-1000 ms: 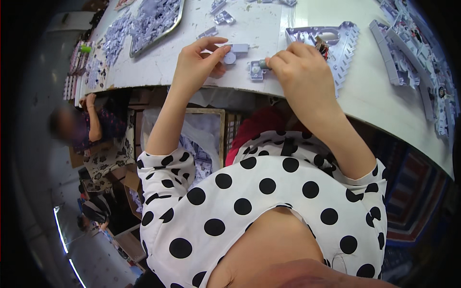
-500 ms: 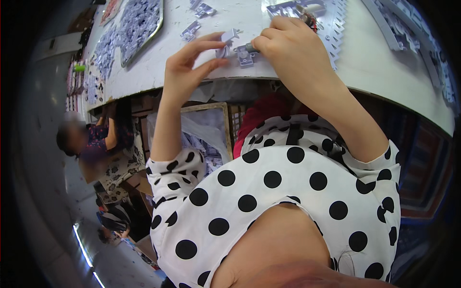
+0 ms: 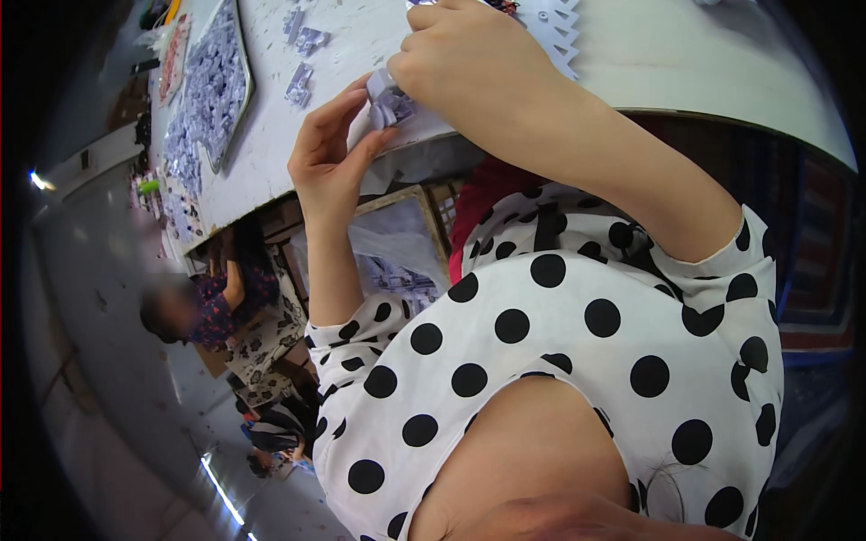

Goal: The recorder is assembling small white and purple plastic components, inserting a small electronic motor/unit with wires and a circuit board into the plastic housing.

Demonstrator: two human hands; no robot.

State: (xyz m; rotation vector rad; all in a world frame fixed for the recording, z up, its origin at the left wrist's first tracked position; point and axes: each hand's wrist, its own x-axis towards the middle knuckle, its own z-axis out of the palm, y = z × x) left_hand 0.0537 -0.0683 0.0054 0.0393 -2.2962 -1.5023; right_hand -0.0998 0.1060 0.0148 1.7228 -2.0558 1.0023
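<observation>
Near the front edge of the white table, my left hand (image 3: 329, 162) pinches a small pale lilac plastic part (image 3: 388, 101) between thumb and fingers. My right hand (image 3: 465, 68) is close against the part's right side, its fingers curled. The back of that hand hides what its fingers hold, if anything. Beyond my left hand lie several loose plastic parts (image 3: 299, 83) of the same pale colour. A white sheet with a toothed edge (image 3: 559, 36) lies past my right hand, with small dark bits beside it.
A tray (image 3: 245, 95) heaped with small lilac parts stands on the left of the table (image 3: 686, 63), with more parts spilled beside it. Under the table edge is a framed bin (image 3: 436, 221) lined with clear plastic. Another person (image 3: 212, 307) sits at the far left.
The view has shifted, so the table sits higher. My right hand has come closer to my left, over the part. The grey piece seen at its fingertips earlier is hidden now.
</observation>
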